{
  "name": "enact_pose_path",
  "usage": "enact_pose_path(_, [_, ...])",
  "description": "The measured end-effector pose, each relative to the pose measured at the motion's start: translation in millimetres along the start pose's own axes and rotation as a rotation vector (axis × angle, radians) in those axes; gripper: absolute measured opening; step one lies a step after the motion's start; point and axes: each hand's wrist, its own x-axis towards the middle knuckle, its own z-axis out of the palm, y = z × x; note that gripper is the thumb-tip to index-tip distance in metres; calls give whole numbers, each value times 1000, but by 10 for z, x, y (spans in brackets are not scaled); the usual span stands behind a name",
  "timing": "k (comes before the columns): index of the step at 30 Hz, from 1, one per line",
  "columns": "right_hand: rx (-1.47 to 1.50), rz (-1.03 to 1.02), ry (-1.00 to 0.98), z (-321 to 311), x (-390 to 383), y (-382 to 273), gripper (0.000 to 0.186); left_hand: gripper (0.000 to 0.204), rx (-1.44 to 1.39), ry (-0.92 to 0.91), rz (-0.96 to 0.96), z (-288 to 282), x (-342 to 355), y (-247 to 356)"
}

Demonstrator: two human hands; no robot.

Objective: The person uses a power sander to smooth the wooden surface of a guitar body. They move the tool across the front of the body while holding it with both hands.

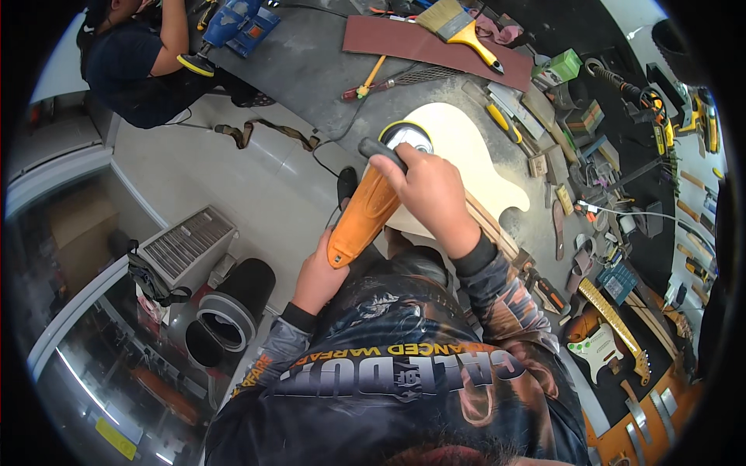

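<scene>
An orange angle grinder (364, 213) with a black side handle (381, 152) lies across the front of me. Its round, yellow-edged disc (406, 132) is over the left edge of a pale wooden guitar body (466, 147) on the bench; whether it touches the wood I cannot tell. My right hand (431, 190) is closed on the tool's front end by the side handle. Around its rear end, close to my body, my left hand (318, 272) is wrapped, its fingers mostly hidden beneath the casing.
Dusty grey workbench (311, 58) carries brown sandpaper (427, 50), a yellow-handled brush (458, 31) and several hand tools at right. Far left, another person (140, 66) sits near a blue power tool (229, 23). A cord (353, 124) crosses the bench; a small guitar (602, 338) lies at right.
</scene>
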Motion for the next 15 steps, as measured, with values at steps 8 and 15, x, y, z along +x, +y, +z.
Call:
enact_pose_path(8, [16,-5,-16,83,-274,-73,58,85,-36,-36,-18,29,-197,-183])
enact_pose_path(15, [31,-2,-65,83,-181,-68,61,86,-17,-21,-24,8,-130,-133])
